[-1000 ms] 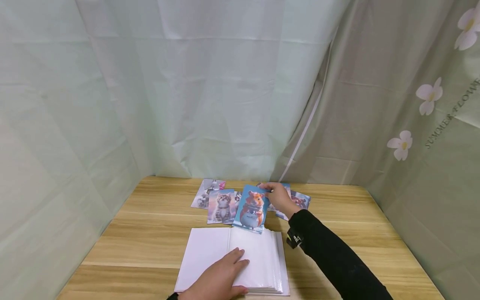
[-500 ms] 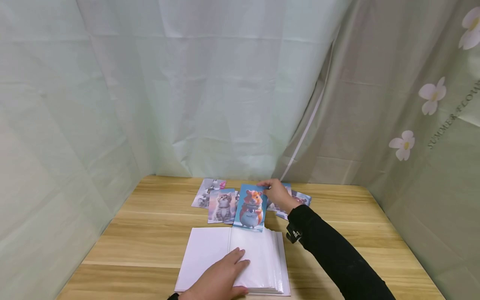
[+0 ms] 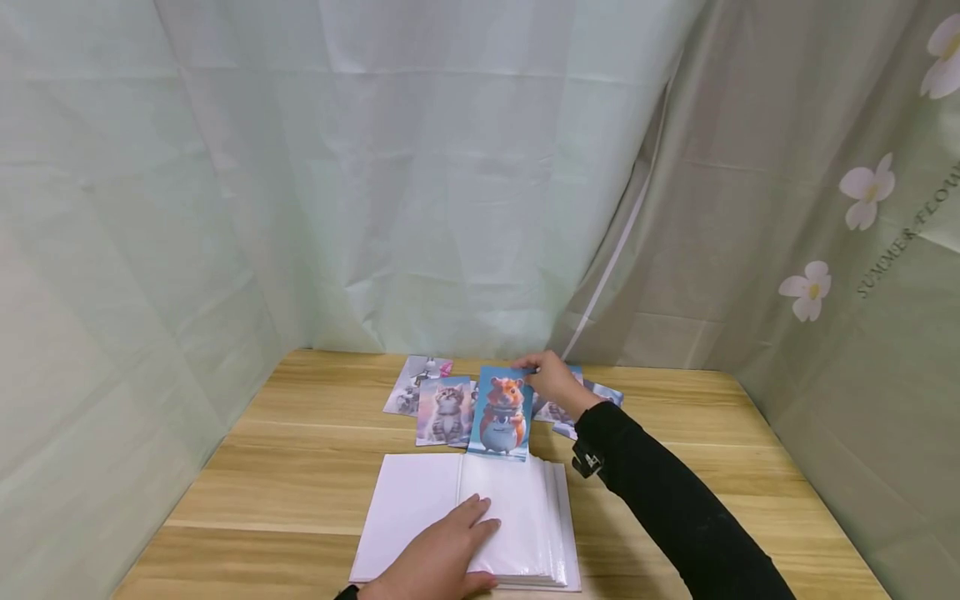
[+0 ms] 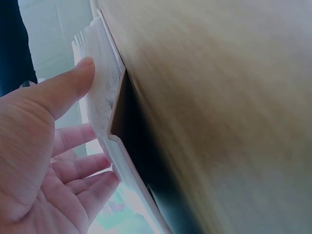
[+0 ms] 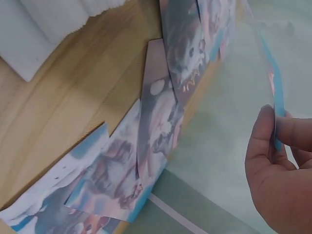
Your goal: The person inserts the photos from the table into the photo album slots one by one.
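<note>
One thin blue rectangular card printed with an orange-and-white hamster [image 3: 501, 417] is held raised at the far edge of a white album with clear plastic page sleeves [image 3: 420, 508], which lies spread on a light wood-grain table [image 3: 300, 467]. The right hand [image 3: 553, 383] pinches the card near its upper right corner between thumb and bent fingertips, with little gap beyond the card's thickness. The left hand [image 3: 438, 550] rests across the near part of the album with its fingers extended and slightly spread, gripping nothing; in the left wrist view, its thumb lies at the edge of the page stack. Beyond the album lie a pink-and-grey card printed with a striped kitten [image 3: 447, 412], just beside the held card, and a pale grey card with a bright pink patch [image 3: 416, 386]; further cards overlap beneath the right forearm. The step in hand appears to be alignment of the card with the top of the uppermost sleeve. The card's lower edge meets the far edge of the pages in the head view; whether it has entered the sleeve cannot be determined. The next move would call for a square lower edge, a parted sleeve mouth and steady pressure from the left hand, since the thin card could buckle if pushed off-line.
</note>
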Action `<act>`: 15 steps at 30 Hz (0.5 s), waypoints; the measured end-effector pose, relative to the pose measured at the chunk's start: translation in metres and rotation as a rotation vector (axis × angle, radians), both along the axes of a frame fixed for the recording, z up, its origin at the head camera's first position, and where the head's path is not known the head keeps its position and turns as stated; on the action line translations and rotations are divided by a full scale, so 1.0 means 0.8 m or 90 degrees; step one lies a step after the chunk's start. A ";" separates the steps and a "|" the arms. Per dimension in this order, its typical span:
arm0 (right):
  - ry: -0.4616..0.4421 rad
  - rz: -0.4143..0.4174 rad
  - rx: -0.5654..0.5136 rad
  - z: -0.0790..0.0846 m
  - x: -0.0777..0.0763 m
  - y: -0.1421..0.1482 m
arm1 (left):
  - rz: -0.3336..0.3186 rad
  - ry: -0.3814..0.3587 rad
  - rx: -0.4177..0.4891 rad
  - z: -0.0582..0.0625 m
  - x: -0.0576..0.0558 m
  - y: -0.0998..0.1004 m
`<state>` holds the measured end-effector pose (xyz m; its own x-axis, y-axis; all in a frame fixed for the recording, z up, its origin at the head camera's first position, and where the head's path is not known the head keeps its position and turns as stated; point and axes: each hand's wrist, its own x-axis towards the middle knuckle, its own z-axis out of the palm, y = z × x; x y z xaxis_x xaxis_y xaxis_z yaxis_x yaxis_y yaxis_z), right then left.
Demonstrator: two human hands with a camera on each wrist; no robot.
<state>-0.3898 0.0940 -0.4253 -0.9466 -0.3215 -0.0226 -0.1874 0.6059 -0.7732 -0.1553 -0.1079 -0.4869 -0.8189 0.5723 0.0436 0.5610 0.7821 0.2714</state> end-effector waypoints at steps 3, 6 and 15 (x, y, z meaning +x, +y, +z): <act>0.000 0.005 0.011 0.004 0.000 -0.002 | 0.002 0.000 -0.003 0.000 0.000 0.001; 0.008 0.011 0.026 0.006 -0.001 -0.004 | 0.002 -0.002 -0.004 0.000 0.000 0.001; -0.015 0.015 0.022 0.003 0.002 -0.010 | -0.001 -0.008 -0.010 0.002 -0.002 0.002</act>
